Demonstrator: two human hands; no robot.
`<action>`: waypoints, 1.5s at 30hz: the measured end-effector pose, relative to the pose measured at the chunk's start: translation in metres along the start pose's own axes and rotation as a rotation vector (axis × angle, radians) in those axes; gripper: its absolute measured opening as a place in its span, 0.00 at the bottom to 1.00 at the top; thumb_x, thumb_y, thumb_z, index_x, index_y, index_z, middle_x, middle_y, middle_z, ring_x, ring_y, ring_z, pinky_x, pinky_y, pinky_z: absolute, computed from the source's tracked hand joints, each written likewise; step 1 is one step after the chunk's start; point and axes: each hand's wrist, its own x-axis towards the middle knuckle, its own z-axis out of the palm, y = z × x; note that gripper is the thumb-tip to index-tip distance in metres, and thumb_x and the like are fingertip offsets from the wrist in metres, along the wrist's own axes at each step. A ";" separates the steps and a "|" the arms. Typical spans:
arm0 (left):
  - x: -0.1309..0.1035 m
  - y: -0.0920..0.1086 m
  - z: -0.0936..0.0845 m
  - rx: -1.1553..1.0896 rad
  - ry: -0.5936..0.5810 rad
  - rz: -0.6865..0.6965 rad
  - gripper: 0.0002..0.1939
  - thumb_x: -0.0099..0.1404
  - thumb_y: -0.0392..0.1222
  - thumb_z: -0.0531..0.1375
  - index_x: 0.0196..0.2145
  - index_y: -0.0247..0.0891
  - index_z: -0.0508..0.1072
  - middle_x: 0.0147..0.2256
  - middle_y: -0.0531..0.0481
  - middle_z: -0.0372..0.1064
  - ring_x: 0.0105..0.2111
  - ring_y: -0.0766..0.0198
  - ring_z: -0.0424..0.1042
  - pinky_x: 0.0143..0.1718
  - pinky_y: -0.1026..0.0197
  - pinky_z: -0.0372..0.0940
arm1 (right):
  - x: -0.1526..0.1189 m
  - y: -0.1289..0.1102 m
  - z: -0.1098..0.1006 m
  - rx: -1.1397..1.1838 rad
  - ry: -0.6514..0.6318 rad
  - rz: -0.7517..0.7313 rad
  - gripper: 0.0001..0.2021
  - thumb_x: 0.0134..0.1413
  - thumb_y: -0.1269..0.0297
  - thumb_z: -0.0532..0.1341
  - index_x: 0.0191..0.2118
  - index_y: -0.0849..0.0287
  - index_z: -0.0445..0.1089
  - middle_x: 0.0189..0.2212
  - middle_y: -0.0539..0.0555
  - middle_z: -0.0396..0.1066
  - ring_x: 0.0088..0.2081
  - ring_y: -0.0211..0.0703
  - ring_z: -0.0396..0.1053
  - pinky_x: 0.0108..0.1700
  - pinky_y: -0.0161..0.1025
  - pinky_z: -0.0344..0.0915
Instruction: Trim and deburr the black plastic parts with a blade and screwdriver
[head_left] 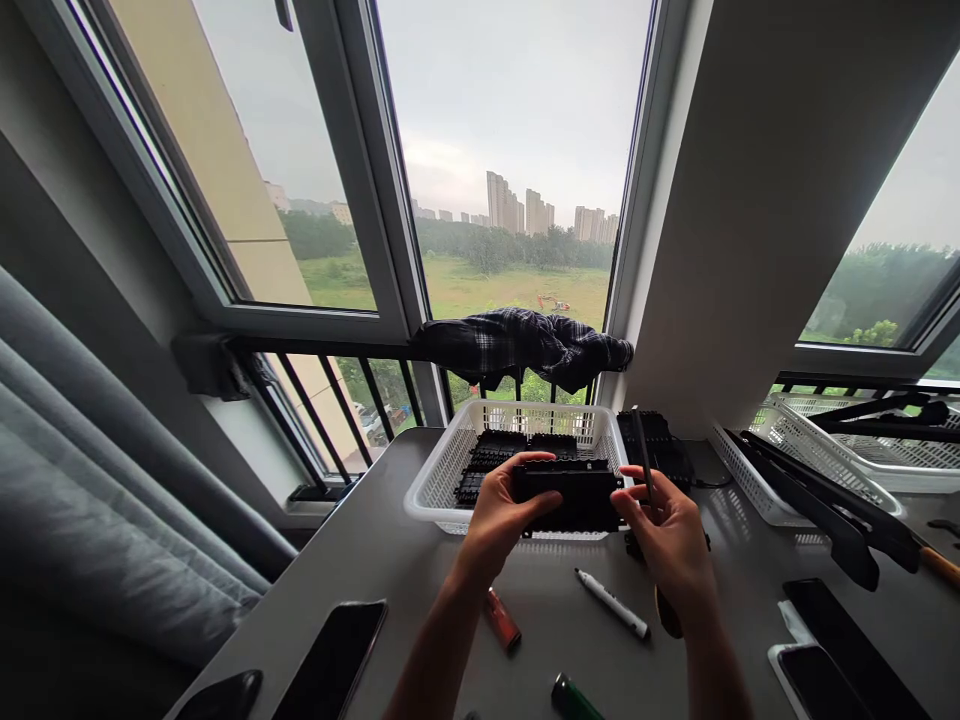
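My left hand (499, 510) is closed on the left end of a flat black plastic part (577, 497), thumb across its face and fingers along the top edge. The part is held up in front of a white basket. At its right end, the thumb and fingertips of my right hand (667, 535) touch the edge. Tucked in that same hand is a screwdriver (643, 450), its thin shaft pointing up and its dark, yellowish handle showing below the palm. Similar black parts (491, 450) lie in the white basket (435, 490) behind.
On the grey table lie a white marker (611, 603), a red cylinder (502, 622), a green cylinder (574, 698) and a dark phone (330, 660). More black parts (660, 445) sit right of the basket. Farther right are another basket (780, 500) and long black pieces (817, 500).
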 end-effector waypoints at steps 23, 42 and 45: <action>-0.008 0.002 -0.006 0.555 -0.044 0.420 0.01 0.59 0.35 0.62 0.29 0.39 0.73 0.29 0.52 0.71 0.30 0.65 0.69 0.34 0.63 0.63 | 0.000 0.007 -0.020 -0.615 -0.229 -0.190 0.29 0.59 0.41 0.53 0.18 0.59 0.60 0.16 0.46 0.52 0.21 0.34 0.48 0.26 0.35 0.45; -0.007 0.001 -0.005 0.530 -0.009 0.403 0.06 0.54 0.30 0.62 0.29 0.39 0.72 0.30 0.53 0.71 0.30 0.65 0.69 0.34 0.64 0.62 | 0.003 0.013 -0.031 -0.597 -0.189 -0.168 0.28 0.56 0.40 0.56 0.19 0.59 0.67 0.16 0.47 0.57 0.20 0.34 0.54 0.26 0.35 0.49; -0.008 0.002 -0.003 0.546 -0.020 0.413 0.06 0.55 0.29 0.60 0.29 0.39 0.72 0.29 0.53 0.71 0.29 0.66 0.69 0.33 0.64 0.62 | 0.002 0.011 -0.029 -0.577 -0.202 -0.182 0.28 0.57 0.41 0.56 0.19 0.59 0.67 0.16 0.47 0.57 0.21 0.34 0.53 0.26 0.35 0.49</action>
